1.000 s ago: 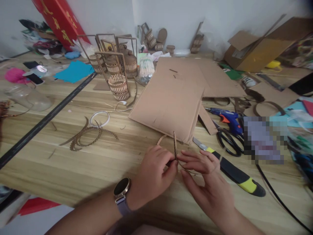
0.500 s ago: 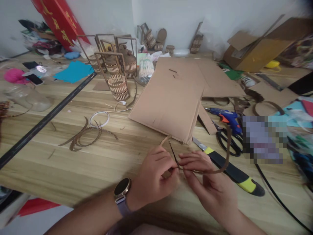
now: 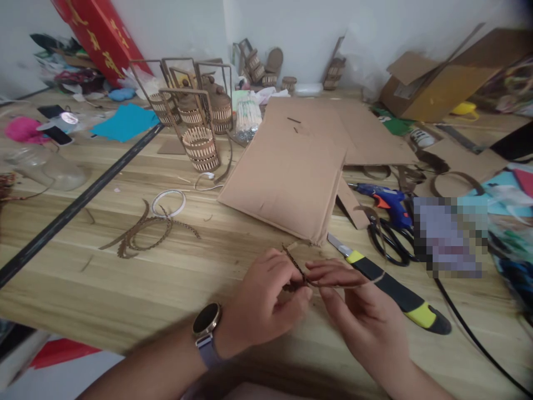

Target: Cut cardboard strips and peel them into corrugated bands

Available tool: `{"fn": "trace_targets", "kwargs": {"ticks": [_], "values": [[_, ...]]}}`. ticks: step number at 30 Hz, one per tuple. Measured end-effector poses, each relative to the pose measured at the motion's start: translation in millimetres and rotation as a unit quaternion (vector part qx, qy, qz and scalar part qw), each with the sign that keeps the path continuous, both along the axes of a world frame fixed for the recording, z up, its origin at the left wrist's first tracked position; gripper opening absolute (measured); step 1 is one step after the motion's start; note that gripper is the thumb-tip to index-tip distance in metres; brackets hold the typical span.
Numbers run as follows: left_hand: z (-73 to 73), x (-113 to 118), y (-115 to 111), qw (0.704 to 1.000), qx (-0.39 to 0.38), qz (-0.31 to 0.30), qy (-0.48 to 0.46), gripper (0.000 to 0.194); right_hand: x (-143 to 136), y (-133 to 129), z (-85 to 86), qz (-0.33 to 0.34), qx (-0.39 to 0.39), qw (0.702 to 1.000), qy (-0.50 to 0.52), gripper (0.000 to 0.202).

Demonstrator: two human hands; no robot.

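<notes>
Above the front of the table, my left hand [image 3: 268, 303], with a watch on its wrist, pinches a thin brown corrugated cardboard strip [image 3: 293, 260] between thumb and fingers. A dark ridged end pokes up past the fingertips. My right hand [image 3: 366, 319] is close on the right, its thumb and fingers closed around the same strip. From there the strip runs over the fingers and curls up in front of the scissors [image 3: 389, 241]. The fingers partly cover where the strip folds or meets itself. A yellow-and-black utility knife [image 3: 391, 289] lies just behind my right hand.
Large cardboard sheets [image 3: 287, 166] lie ahead of my hands. A blue glue gun [image 3: 387, 203] rests at right. Curled strips [image 3: 145, 233] and a white tape ring [image 3: 169, 204] are at left. Small handled baskets [image 3: 200, 149] stand behind. A black cable [image 3: 470, 333] crosses front right.
My left fingers have shifted slightly right along the strip. The strip's right-hand curl has turned more edge-on and sits lower, and its left end has also changed angle.
</notes>
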State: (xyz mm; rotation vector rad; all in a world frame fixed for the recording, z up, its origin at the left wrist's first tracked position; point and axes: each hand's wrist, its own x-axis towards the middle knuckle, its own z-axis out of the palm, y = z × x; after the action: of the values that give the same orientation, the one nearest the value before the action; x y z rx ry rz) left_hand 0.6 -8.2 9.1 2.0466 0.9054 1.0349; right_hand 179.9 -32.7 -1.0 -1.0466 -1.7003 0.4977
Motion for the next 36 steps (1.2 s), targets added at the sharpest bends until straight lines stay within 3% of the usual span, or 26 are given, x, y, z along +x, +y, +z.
{"fn": "trace_targets", "kwargs": {"ticks": [10,17,26,29,36], "values": [[-7.1,3.5,-0.9,0.996,0.001,0.064,0.057,0.014,2.0,-0.8,-3.0,-0.025,0.123,0.973,-0.194,0.017],[-6.8,4.2,0.2,0.998,0.005,0.058,0.039,0.017,2.5,0.3,-3.2,-0.018,0.094,0.980,-0.176,0.014],[-3.3,1.7,0.5,1.000,-0.005,0.019,0.018,0.013,2.8,1.0,0.9,-0.012,0.011,0.998,-0.064,0.009],[-2.1,1.8,-0.4,0.999,-0.023,0.027,0.027,0.011,2.1,0.7,0.0,-0.016,0.038,0.997,-0.064,0.012],[-7.7,3.1,-0.1,0.997,-0.003,0.046,0.069,0.016,1.9,-0.9,-0.1,-0.035,0.107,0.977,-0.181,0.014]]}}
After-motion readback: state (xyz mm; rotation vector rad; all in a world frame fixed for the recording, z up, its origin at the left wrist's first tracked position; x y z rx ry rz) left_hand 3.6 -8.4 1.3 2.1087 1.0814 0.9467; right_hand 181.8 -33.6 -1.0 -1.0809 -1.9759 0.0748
